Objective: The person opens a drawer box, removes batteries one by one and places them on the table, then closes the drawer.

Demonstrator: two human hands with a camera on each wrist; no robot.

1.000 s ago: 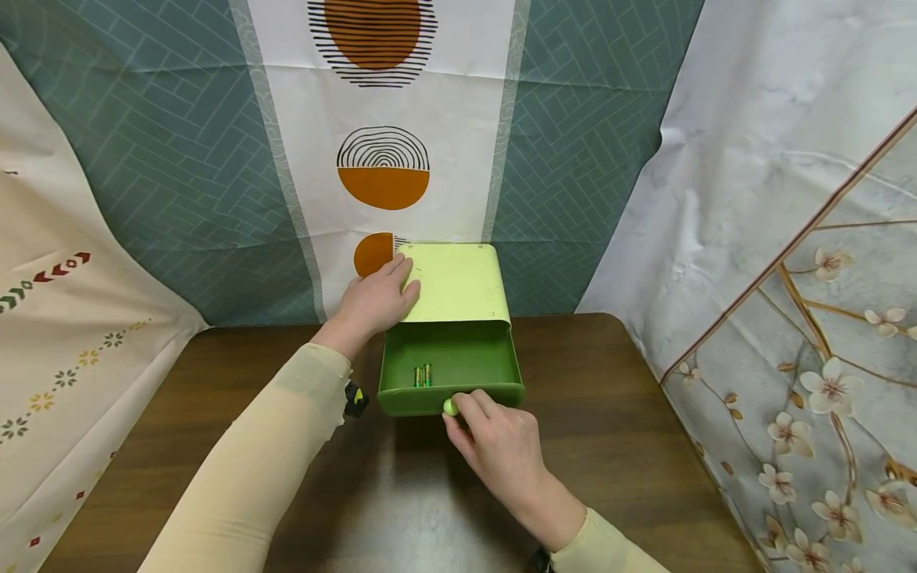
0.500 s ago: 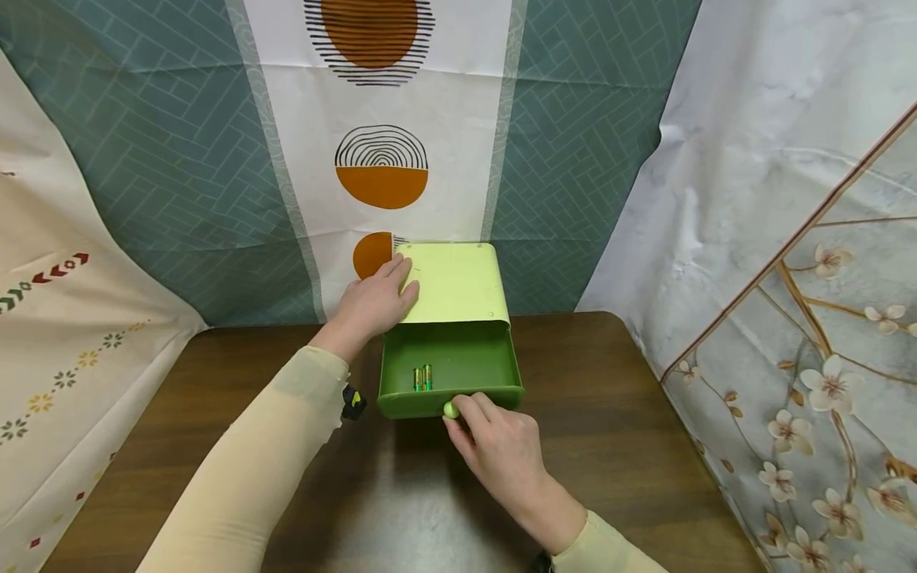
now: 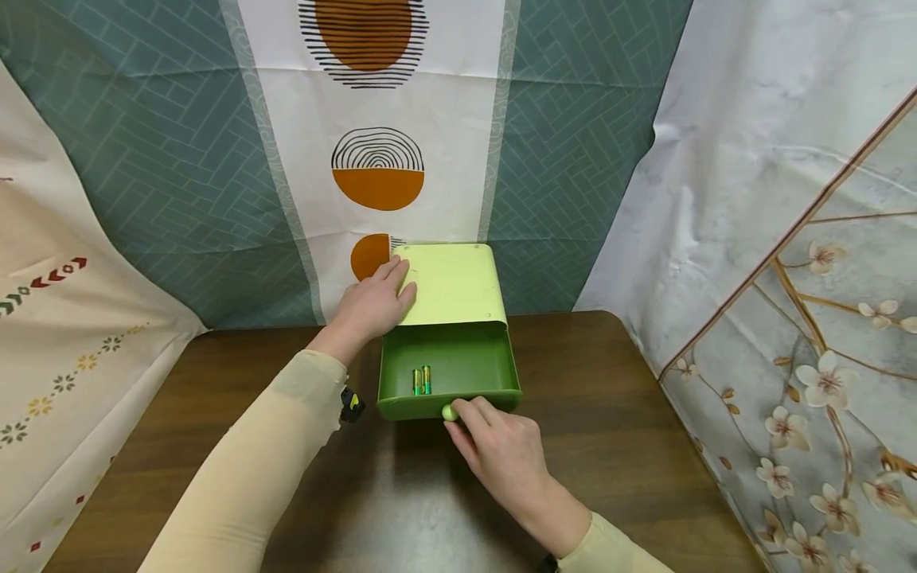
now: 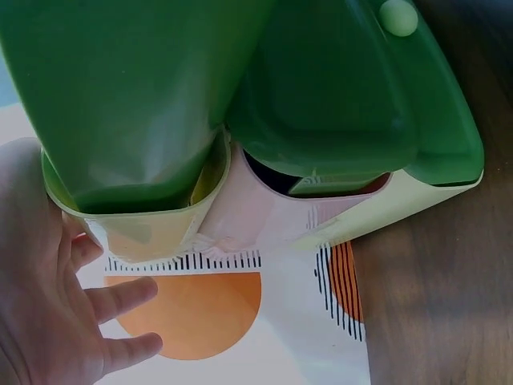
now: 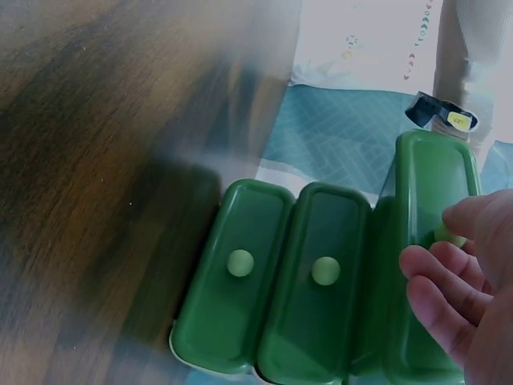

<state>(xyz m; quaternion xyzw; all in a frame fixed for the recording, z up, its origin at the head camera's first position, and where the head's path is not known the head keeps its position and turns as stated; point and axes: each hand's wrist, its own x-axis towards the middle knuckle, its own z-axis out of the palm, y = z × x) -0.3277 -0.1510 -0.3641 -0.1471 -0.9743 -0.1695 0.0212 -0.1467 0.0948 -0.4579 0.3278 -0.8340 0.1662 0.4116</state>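
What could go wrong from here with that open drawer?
The top drawer juts well out, so a hard pull by the right hand on its knob might free it. The two batteries inside could roll if it jerks. With the left hand at one side, the cabinet might twist.

The dark brown surface [image 3: 616, 446] is stretching out wide, its wood grain streaking from side to side! A rounded corner is curving at the far right, a pale sheen is gleaming across the near middle, and shadow is darkening the wood before the drawer unit [image 3: 454, 285]. That three-tier stack is standing directly on the surface, toward the far edge!
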